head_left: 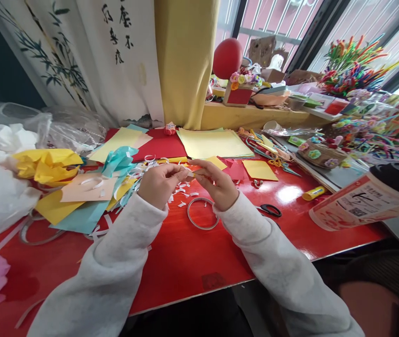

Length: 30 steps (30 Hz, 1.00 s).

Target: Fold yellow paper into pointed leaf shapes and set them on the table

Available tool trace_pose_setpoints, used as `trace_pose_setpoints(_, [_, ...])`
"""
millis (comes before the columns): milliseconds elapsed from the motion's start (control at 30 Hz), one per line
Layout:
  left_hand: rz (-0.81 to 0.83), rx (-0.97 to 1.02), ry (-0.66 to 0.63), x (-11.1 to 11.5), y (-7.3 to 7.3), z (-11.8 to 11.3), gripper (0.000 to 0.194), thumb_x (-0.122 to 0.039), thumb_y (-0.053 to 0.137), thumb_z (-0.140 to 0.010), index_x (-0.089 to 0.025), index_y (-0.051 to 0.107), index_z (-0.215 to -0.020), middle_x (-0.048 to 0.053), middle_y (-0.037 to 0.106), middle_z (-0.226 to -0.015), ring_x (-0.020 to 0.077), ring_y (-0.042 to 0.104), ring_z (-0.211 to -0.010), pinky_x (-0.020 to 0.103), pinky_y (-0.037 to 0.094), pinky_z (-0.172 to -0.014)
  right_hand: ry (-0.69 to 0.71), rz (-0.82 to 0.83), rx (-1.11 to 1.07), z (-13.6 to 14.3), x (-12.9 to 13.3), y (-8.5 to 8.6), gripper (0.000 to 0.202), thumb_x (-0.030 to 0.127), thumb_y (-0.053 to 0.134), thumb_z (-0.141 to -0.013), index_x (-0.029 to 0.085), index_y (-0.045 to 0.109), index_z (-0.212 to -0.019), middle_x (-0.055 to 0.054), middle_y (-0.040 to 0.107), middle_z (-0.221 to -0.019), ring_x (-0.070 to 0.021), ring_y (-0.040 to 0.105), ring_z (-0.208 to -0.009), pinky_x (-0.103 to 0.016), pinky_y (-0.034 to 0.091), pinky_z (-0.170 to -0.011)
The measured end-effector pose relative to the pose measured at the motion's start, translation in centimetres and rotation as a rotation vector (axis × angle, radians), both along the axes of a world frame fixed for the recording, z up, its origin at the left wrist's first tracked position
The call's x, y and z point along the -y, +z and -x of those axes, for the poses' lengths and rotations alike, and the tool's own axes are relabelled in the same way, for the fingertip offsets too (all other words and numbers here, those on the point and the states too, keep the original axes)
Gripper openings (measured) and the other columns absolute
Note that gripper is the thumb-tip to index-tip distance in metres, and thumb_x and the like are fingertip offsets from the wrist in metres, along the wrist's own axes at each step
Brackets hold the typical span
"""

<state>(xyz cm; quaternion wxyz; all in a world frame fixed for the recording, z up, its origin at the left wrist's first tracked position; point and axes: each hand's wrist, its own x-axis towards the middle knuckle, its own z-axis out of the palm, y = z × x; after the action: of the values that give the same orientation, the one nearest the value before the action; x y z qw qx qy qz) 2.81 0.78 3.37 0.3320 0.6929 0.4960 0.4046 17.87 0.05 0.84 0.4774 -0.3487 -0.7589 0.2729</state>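
Observation:
Both hands meet above the middle of the red table (185, 276). My left hand (160, 183) pinches a small pale piece, perhaps paper, between thumb and forefinger. My right hand (217, 183) has its fingers bent around the other side of the same piece, fingertips close to the left ones. The piece is too small to make out well. White paper scraps (182, 204) lie scattered just below the hands. A ring of clear tape or wire (189, 216) rests flat beside my right wrist.
Black-handled scissors (271, 210), a yellow glue stick (313, 193) and a tilted paper cup (357, 201) are at the right. Crumpled yellow paper (50, 164) and coloured sheets (83, 220) lie left. Pale yellow sheets (216, 142) lie behind. Craft supplies (353, 70) crowd the sill.

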Motion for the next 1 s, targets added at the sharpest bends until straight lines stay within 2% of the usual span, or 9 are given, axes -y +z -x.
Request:
trace_pose_setpoints(200, [0.014, -0.008, 0.046, 0.0, 0.0, -0.2, 0.02, -0.034, 0.053, -0.068, -0.016, 0.063, -0.069, 0.0, 0.056, -0.05, 0.0102, 0.05, -0.049, 0.024, 0.038, -0.048, -0.017, -0.011, 0.016, 0.0, 0.0, 0.0, 0.03, 0.017, 0.04, -0.081, 0.016, 0.042, -0.11, -0.005, 0.062, -0.085, -0.013, 0.057, -0.084, -0.031, 0.044, -0.079])
trace_pose_setpoints(400, [0.007, -0.03, 0.045, -0.3, -0.5, -0.2, 0.019, -0.035, 0.058, -0.064, -0.017, 0.062, -0.069, 0.001, 0.059, -0.058, 0.0107, 0.05, -0.053, 0.023, 0.037, -0.046, -0.022, -0.019, 0.031, -0.1, -0.1, 0.0, 0.031, 0.015, 0.041, -0.08, 0.014, 0.042, -0.111, -0.006, 0.061, -0.084, -0.0123, 0.057, -0.082, -0.029, 0.045, -0.077])
trace_pose_setpoints(567, [-0.024, -0.094, 0.062, -0.6, -1.2, -0.2, 0.022, -0.038, 0.058, -0.065, -0.017, 0.058, -0.071, 0.001, 0.06, -0.068, 0.0097, 0.049, -0.055, 0.023, 0.037, -0.048, -0.045, -0.071, 0.113, -0.1, 0.1, 0.0, 0.034, 0.016, 0.041, -0.08, 0.017, 0.042, -0.114, -0.004, 0.062, -0.086, -0.0125, 0.055, -0.083, -0.029, 0.044, -0.076])
trace_pose_setpoints(700, [-0.135, -0.145, 0.104, -0.9, -1.5, -0.2, 0.028, -0.035, 0.06, -0.065, -0.018, 0.056, -0.087, 0.001, 0.058, -0.076, 0.0097, 0.049, -0.057, 0.024, 0.038, -0.051, -0.065, -0.091, 0.137, 0.0, 0.1, 0.0, 0.036, 0.015, 0.041, -0.08, 0.017, 0.04, -0.116, -0.004, 0.063, -0.089, -0.0126, 0.055, -0.085, -0.028, 0.044, -0.075])
trace_pose_setpoints(867, [-0.353, -0.178, 0.09, -0.5, -1.1, -0.2, 0.009, -0.027, 0.058, -0.068, -0.018, 0.06, -0.069, 0.0, 0.056, -0.073, 0.0083, 0.048, -0.06, 0.022, 0.04, -0.057, -0.091, -0.042, 0.097, 0.0, -0.1, -0.1, 0.034, 0.017, 0.043, -0.08, 0.018, 0.041, -0.113, -0.004, 0.064, -0.087, -0.0116, 0.057, -0.08, -0.027, 0.045, -0.071])
trace_pose_setpoints(1000, [-0.388, -0.191, 0.096, -0.2, -1.0, -0.4, 0.011, -0.027, 0.056, -0.07, -0.017, 0.06, -0.068, 0.0, 0.057, -0.07, 0.0092, 0.049, -0.061, 0.023, 0.04, -0.058, -0.182, -0.06, 0.138, -0.1, -0.2, -0.1, 0.019, 0.025, 0.05, -0.075, 0.017, 0.055, -0.091, -0.004, 0.063, -0.084, -0.0119, 0.055, -0.073, -0.027, 0.043, -0.067])
